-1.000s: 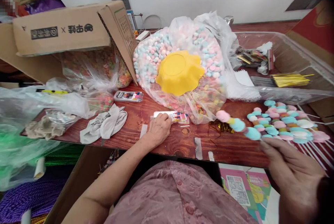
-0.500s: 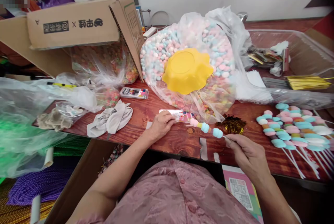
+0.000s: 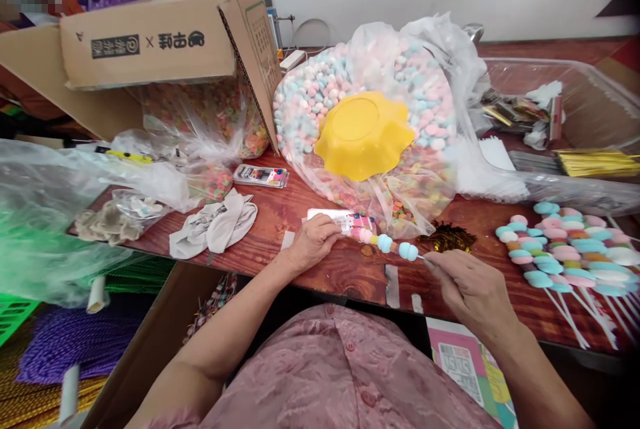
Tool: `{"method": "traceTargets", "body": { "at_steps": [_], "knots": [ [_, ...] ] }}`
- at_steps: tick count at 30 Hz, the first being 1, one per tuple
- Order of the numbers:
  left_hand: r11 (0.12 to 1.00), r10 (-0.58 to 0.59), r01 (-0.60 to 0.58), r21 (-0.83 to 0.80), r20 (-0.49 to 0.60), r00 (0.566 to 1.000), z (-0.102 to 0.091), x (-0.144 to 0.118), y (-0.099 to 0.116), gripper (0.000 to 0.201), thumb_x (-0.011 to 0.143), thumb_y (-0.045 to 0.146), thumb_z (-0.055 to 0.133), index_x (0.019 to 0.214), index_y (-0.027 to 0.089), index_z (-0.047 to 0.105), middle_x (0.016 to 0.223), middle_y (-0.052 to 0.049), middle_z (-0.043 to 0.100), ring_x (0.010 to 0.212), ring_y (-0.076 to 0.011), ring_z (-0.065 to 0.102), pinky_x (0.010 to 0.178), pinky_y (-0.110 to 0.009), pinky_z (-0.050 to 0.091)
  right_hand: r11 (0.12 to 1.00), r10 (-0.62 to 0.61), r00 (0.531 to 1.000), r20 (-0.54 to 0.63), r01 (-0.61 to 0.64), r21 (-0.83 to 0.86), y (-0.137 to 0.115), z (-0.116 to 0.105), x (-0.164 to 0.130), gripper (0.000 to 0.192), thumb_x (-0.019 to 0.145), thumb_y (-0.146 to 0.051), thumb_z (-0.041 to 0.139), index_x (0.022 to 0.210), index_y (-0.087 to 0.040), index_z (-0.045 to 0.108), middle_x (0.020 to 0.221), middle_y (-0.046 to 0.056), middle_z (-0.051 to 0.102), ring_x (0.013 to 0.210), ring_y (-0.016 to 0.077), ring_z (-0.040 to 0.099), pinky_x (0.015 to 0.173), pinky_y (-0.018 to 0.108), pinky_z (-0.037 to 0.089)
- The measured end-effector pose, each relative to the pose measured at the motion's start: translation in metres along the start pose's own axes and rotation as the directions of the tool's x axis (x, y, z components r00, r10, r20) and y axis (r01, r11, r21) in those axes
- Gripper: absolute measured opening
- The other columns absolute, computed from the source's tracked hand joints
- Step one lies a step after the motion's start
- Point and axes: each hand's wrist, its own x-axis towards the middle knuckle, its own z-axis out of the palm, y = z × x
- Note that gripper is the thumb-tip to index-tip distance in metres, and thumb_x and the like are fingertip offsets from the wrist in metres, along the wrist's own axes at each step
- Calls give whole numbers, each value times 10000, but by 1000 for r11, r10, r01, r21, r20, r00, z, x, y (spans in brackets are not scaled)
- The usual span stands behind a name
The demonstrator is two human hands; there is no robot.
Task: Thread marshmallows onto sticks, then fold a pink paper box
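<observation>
My left hand point(image 3: 316, 241) pinches the near edge of a printed plastic bag point(image 3: 354, 221) lying on the table. My right hand point(image 3: 470, 283) grips the stick end of a marshmallow skewer point(image 3: 397, 249), threaded with pink, yellow, brown and blue pieces. The skewer's tip reaches the printed bag close to my left fingers; I cannot tell how much of it lies inside. Behind both hands sits a large clear bag of pastel marshmallows point(image 3: 310, 99) with a yellow scalloped bowl point(image 3: 363, 135) upside down on it. A pile of finished-looking marshmallow skewers point(image 3: 565, 249) lies to the right.
An open cardboard box point(image 3: 150, 42) with bagged candy stands at the back left. Grey cloth gloves point(image 3: 215, 225) and a flat printed packet point(image 3: 261, 176) lie left. Gold twist ties point(image 3: 597, 163) are in a clear plastic bin point(image 3: 565, 190); dark gold tinsel point(image 3: 450, 237) lies near my right hand.
My right hand has pushed the skewer leftward, bringing its tip closer to my left hand. My left hand keeps its pinch on the printed bag. The view has shifted slightly.
</observation>
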Motion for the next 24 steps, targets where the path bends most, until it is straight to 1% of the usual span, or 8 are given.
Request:
{"method": "traceTargets", "body": {
  "at_steps": [8,10,13,15,18,21,22,24],
  "knots": [
    [979,202,-204,12,70,977,-7,3,9,208,939,165,509,892,165,711,811,-66,648,793,-163,560,702,-289,483,998,-32,999,39,31,47,-5,-5,-1,114,920,-133,544,967,-161,644,793,37,677,713,158,621,666,278,475],
    [975,224,-224,-16,69,972,-9,5,14,183,932,166,519,908,175,701,852,-72,650,853,-176,570,745,-316,499,995,-41,999,30,39,88,-6,-5,-1,152,912,-107,535,1000,-164,646,810,37,679,719,154,626,667,274,487],
    [970,237,-235,-70,29,971,-13,6,22,119,924,202,548,893,171,659,1037,-112,662,1069,-232,576,888,-416,510,989,-41,999,-29,45,143,-9,-2,-2,206,889,-76,542,1040,-167,650,844,46,688,742,154,643,681,273,505],
    [972,210,-201,-124,64,976,-15,6,27,118,939,229,530,896,166,619,1121,-132,653,1138,-248,576,950,-445,495,985,-47,996,-75,59,165,-13,-1,-3,237,874,-54,546,1049,-170,655,850,48,694,744,151,654,692,271,514],
    [976,91,-40,-215,233,968,-21,3,36,172,970,299,485,1019,160,573,1037,-120,673,1000,-219,644,873,-387,528,979,-48,991,-128,72,191,-19,-1,-4,258,865,-42,547,1052,-180,657,850,46,700,731,147,660,691,266,518],
    [961,-10,105,-254,351,936,-24,1,45,511,885,477,616,1266,167,477,1142,-130,653,1039,-246,635,865,-380,518,972,-30,988,-154,64,226,-25,-3,-3,251,872,-51,553,1049,-198,652,822,33,692,701,139,648,655,254,509],
    [957,-14,123,-261,385,923,-25,1,47,597,839,515,661,1289,175,468,1176,-130,644,1065,-256,625,880,-380,508,968,-30,988,-152,67,241,-26,-4,-2,251,875,-52,548,1049,-203,649,812,29,689,690,136,642,644,251,504],
    [960,-31,153,-234,455,890,-23,1,52,526,806,521,696,1170,169,552,1096,-104,668,1005,-252,637,843,-356,499,962,-44,991,-125,76,263,-28,-4,-2,260,879,-52,529,1055,-207,644,802,28,689,668,135,629,629,253,496]
  ]
}}
